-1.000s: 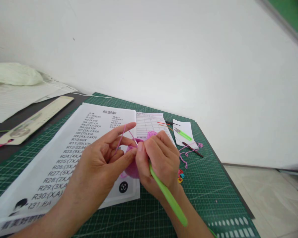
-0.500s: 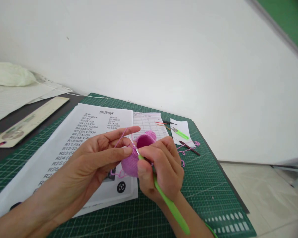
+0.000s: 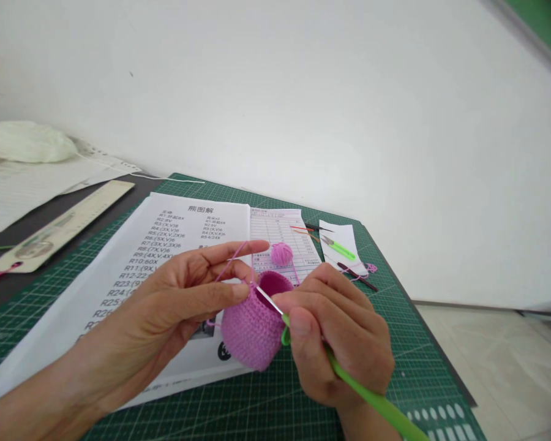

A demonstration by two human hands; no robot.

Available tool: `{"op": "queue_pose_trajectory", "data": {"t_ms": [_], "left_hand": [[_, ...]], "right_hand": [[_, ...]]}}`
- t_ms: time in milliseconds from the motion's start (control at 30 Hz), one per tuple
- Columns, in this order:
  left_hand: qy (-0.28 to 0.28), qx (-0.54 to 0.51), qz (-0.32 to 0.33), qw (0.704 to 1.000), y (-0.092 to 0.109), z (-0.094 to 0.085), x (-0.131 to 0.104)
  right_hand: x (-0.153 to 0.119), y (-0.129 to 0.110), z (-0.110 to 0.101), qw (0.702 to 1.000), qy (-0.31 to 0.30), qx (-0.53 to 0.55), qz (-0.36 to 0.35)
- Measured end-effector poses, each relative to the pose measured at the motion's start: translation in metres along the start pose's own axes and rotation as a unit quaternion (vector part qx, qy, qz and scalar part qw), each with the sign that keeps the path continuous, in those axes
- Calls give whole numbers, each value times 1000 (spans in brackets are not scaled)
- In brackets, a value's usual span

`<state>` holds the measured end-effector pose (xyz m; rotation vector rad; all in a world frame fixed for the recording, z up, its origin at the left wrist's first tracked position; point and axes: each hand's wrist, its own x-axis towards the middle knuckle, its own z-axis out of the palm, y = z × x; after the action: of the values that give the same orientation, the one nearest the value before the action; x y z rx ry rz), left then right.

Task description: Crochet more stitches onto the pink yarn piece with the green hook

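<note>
A pink crocheted cup-shaped piece (image 3: 253, 327) hangs with its opening upward. My left hand (image 3: 179, 306) pinches its rim between thumb and fingers, index finger stretched out with pink yarn running over it. My right hand (image 3: 342, 334) grips the green handle of a crochet hook (image 3: 371, 398). The hook's metal tip meets the rim beside my left thumb. A small green loop (image 3: 285, 335) hangs near the hook's shaft. Just behind the piece lies a pink yarn ball (image 3: 281, 253) on a printed chart.
Pattern sheets (image 3: 188, 226) lie on the green cutting mat (image 3: 303, 392). Further right, a green cutter (image 3: 340, 248) and thin hooks rest near a white paper (image 3: 349, 236). At left are a ruler (image 3: 73, 220) and pale yarn (image 3: 27, 142). A white wall (image 3: 303, 110) stands behind.
My right hand has moved right and down with the hook, away from my left fingers. More of the pink piece and the yarn ball now show. The view has shifted slightly.
</note>
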<state>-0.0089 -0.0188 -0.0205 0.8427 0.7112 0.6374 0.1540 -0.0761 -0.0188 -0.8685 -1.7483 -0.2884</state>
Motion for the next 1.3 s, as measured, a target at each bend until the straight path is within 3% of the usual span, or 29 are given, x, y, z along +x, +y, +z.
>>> {"op": "queue_pose_trajectory", "data": {"t_ms": [433,600,767,967,1100,1300], "left_hand": [[-8,33,11,999,1,2,2],[-32,44,29,998,-2,4,2],[-3,54,58,997,1,12,-1],[12,80,88,993,3,19,-4],[13,107,92,990,1,15,-2],[12,132,113,985,0,17,-3]], "right_hand": [[1,-3,-13,991,-4,103,89],[-1,-4,-6,997,-3,33,70],[-3,-7,-3,996,-13,-57,69],[-3,-3,0,996,7,-7,84],[-2,0,1,998,-19,3,58],[1,-2,1,995,-56,-12,79]]}}
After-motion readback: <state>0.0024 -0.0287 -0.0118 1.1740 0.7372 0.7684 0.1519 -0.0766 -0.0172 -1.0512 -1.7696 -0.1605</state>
